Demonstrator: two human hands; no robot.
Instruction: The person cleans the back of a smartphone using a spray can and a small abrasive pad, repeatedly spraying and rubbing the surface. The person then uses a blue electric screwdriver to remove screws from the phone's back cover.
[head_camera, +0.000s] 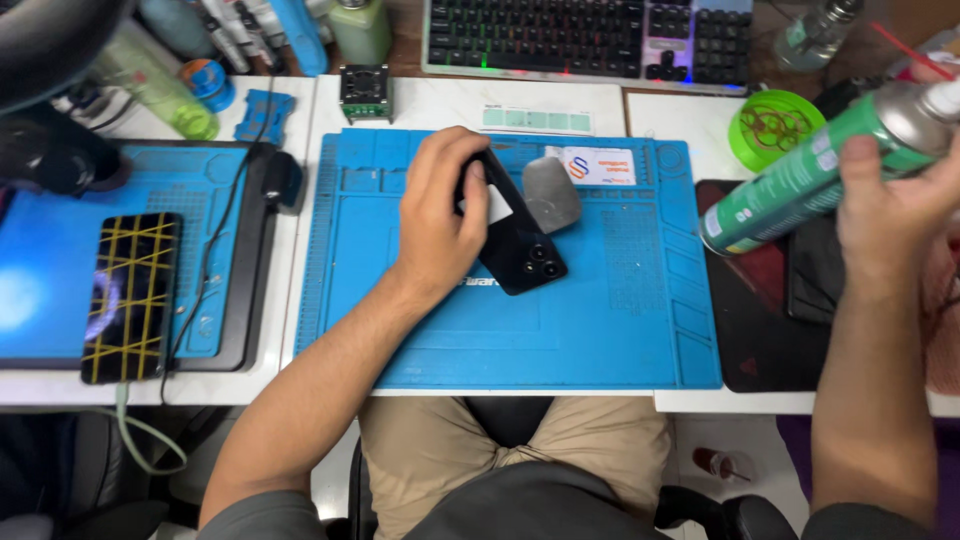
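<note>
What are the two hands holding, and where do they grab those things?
The left hand grips the black phone at its upper end. The right hand holds the green spray can near its top.

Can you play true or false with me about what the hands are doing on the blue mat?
1. The left hand holds a black phone over the blue mat. True.
2. The right hand holds a red hammer. False: it holds a green spray can.
3. The black phone shows its back, with camera lenses. True.
4. A keyboard lies beyond the mat. True.
5. The phone with yellow strips lies on the right side. False: it lies at the left, on another blue pad.
6. The spray can stands upright on the mat. False: it is tilted, held up in the air.
</note>
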